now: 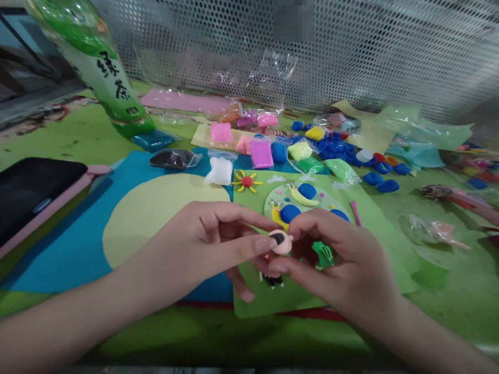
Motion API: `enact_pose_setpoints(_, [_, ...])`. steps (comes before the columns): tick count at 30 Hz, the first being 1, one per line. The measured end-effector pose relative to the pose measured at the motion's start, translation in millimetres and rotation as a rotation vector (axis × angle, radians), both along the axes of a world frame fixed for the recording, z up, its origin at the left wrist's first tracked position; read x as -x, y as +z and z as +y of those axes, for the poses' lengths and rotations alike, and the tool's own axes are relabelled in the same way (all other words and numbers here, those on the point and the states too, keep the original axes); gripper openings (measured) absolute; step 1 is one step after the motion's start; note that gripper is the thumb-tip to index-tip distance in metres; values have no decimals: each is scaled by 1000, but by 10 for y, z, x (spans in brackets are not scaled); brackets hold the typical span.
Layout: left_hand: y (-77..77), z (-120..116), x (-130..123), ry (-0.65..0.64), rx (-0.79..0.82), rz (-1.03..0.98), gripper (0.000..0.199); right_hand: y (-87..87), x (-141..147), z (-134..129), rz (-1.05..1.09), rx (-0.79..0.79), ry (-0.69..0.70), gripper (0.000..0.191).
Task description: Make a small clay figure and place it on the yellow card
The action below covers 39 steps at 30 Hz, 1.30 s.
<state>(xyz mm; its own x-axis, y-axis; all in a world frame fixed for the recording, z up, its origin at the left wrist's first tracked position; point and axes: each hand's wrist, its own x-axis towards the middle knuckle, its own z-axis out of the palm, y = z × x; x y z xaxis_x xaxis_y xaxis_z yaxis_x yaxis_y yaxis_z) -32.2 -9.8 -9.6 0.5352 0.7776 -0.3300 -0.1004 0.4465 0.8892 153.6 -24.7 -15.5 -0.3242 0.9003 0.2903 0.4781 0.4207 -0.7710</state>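
Between both hands is a small pale pink clay piece point(285, 246) with a black patch on its left side. My left hand point(218, 239) pinches it between thumb and index finger, its other fingers spread below. From the other side, my right hand point(339, 254) grips the same piece with bent fingers. Beneath the hands lies a green card point(249, 296) bearing clay shapes: a red and yellow sun point(247, 181), yellow snails with blue shells such as the snail point(306, 193), and a green clay shape point(323, 254). A black and white clay shape point(272, 280) is partly hidden below my fingers.
A blue sheet point(78, 254) with a pale yellow oval point(156, 218) lies left. Beyond are a black phone point(39, 182), a green tea bottle point(113, 72), a white clay packet point(220, 170), a purple packet point(261, 154) and blue clay lumps point(335, 149). A perforated metal panel point(218, 41) stands behind.
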Motion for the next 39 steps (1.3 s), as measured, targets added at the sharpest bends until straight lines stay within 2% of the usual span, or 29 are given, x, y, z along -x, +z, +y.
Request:
enact_pose_setpoints(5, [-19, 25, 46, -27, -9, 14, 8, -9, -66, -8, -31, -7, 67, 14])
enact_pose_setpoints(8, [-49, 26, 65, -50, -17, -14, 8, -15, -92, -11, -34, 46, 75, 26])
enact_pose_setpoints(11, [-67, 23, 60, -70, 1, -13, 7, -11, -75, -5, -37, 55, 85, 25])
enact_pose_setpoints(19, [-65, 41, 19, -82, 7, 4, 7, 16, -27, 13, -111, -96, 73, 18])
enact_pose_setpoints(22, [-80, 26, 27, -73, 10, 23, 14, 22, -36, 7, -118, -115, 60, 18])
enact_pose_setpoints(26, [-63, -8, 36, -38, 46, 70, 23, 18, -49, 6, -113, -82, 65, 19])
enact_pose_setpoints(32, [40, -9, -4, -13, 63, 164, 17, 19, -48, 20, -108, -44, 63, 20])
enact_pose_setpoints(39, [-35, 22, 31, -47, 47, 165, 36, 33, -37, 23, -19, 32, 97, 23])
